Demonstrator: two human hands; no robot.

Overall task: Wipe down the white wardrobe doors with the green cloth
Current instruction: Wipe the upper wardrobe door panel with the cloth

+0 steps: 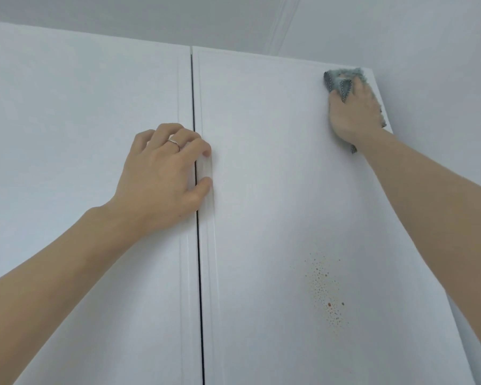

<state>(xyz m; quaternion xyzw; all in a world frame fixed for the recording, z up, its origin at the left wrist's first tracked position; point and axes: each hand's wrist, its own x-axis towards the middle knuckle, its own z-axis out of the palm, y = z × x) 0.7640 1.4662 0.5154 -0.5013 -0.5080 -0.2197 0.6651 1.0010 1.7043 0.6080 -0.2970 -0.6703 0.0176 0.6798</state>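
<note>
Right hand (354, 109) presses the green cloth (342, 79) flat against the right door (275, 162), at that door's upper right corner. Cloth bunches above and left of the fingers (360, 87), with edges showing below the palm; the fingers curl over it in a grip. Left hand (161, 173) rests across the gap (197, 259) between the doors, left of the cloth, fingers loosely bent, holding nothing; ring (175, 143) noted. Brown speckled stain (326, 293) lies well below the cloth on the right door. Left door (81, 120) adjoins.
</note>
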